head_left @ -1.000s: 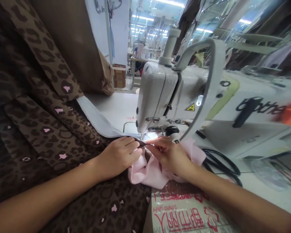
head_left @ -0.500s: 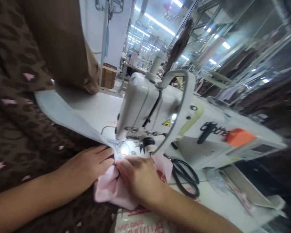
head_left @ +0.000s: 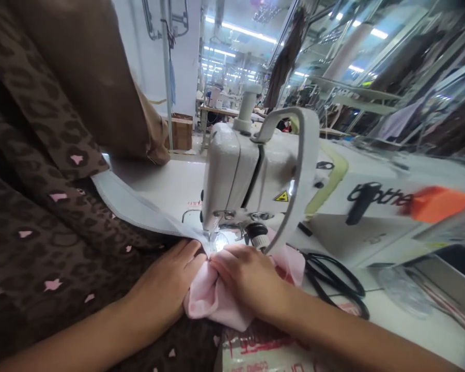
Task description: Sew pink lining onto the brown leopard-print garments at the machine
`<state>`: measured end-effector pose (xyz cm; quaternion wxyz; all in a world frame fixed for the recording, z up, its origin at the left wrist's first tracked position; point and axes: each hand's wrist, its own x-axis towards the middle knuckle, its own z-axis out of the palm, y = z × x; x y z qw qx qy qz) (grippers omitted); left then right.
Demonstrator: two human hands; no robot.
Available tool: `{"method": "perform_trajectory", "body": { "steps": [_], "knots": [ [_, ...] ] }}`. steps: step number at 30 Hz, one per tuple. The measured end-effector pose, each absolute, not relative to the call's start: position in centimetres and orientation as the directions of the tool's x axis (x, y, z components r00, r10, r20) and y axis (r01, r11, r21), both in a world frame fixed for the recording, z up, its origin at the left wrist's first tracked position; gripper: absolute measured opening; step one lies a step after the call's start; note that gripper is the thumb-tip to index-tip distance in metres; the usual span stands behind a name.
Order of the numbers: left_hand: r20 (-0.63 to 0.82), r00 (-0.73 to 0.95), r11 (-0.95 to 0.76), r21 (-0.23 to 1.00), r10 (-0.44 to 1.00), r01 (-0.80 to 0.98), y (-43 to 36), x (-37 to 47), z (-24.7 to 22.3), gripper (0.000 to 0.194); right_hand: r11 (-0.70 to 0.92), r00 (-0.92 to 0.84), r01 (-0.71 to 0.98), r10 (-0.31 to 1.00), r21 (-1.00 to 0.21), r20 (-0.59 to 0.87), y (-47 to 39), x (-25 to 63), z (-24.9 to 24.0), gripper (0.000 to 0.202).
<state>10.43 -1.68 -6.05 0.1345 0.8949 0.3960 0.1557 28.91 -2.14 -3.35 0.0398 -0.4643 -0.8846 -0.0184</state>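
Observation:
A white sewing machine [head_left: 251,170] stands in the middle, its lamp lighting the needle area. Just in front of the needle, my left hand [head_left: 178,274] pinches the edge where a pale blue strip [head_left: 135,209] meets pink cloth [head_left: 205,294]. The fingers of my right hand [head_left: 251,274] are closed on the pink cloth, close beside the left fingertips. The pale strip runs left along brown leopard-print fabric [head_left: 50,227] with pink spots. The fingertips are partly hidden in the cloth.
Black-handled scissors [head_left: 333,279] lie right of the hands under the machine arm. A printed plastic bag [head_left: 267,351] is at the front edge. Brown cloth [head_left: 96,93] hangs at the upper left. A cardboard box [head_left: 181,133] and other sewing tables are behind.
The view has shifted, so the machine and both hands appear farther right. Both hands keep their hold near the needle, and more of the leopard-print fabric shows at left.

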Motion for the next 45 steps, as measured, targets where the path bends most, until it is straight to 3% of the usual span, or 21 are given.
{"method": "perform_trajectory", "body": {
  "steps": [3, 7, 13, 16, 21, 28, 35, 41, 45],
  "knots": [
    [0.184, 0.622, -0.641, 0.36, 0.761, 0.678, -1.7, 10.4, -5.7, 0.008, 0.557, -0.554, 0.831, 0.827, -0.004, 0.093, -2.1, 28.8, -3.3, 0.021],
    [0.275, 0.649, -0.705, 0.263, 0.71, 0.659, -1.7, 10.1, -4.7, 0.015, 0.51, -0.497, 0.856, 0.856, -0.078, 0.14, -2.2, 29.1, -3.3, 0.022],
    [0.488, 0.827, -0.956, 0.059, 0.279, 0.288, -1.8, 9.1, -3.9, 0.021, 0.484, -0.431, 0.85, 0.866, -0.207, 0.254, -2.2, 29.9, -4.0, 0.023],
    [0.49, 0.846, -0.966, -0.026, 0.212, 0.257, -2.0, 8.9, -3.9, 0.025, 0.48, -0.398, 0.832, 0.866, -0.28, 0.303, -2.2, 30.0, -4.1, 0.021],
    [0.538, 0.817, -0.952, -0.082, 0.208, 0.296, -2.7, 9.2, -4.0, 0.027, 0.451, -0.396, 0.849, 0.888, -0.276, 0.233, -2.2, 29.7, -3.3, 0.017],
    [0.605, 0.739, -0.931, 0.012, 0.298, 0.365, -3.7, 10.4, -4.1, 0.027, 0.45, -0.414, 0.869, 0.889, -0.205, 0.196, -2.2, 29.3, -2.9, 0.018],
    [0.606, 0.749, -0.913, -0.087, 0.269, 0.398, -4.3, 11.1, -4.7, 0.022, 0.538, -0.53, 0.843, 0.835, -0.014, 0.145, -2.9, 28.3, -2.5, 0.018],
    [0.55, 0.727, -0.899, 0.112, 0.411, 0.423, -4.4, 11.1, -4.7, 0.029, 0.505, -0.492, 0.842, 0.863, -0.191, 0.113, -3.4, 28.6, -1.8, 0.016],
    [0.48, 0.798, -0.925, 0.085, 0.363, 0.37, -4.5, 10.3, -4.2, 0.028, 0.438, -0.455, 0.788, 0.888, -0.433, 0.072, -3.1, 29.6, -1.8, 0.024]
  ]
}}
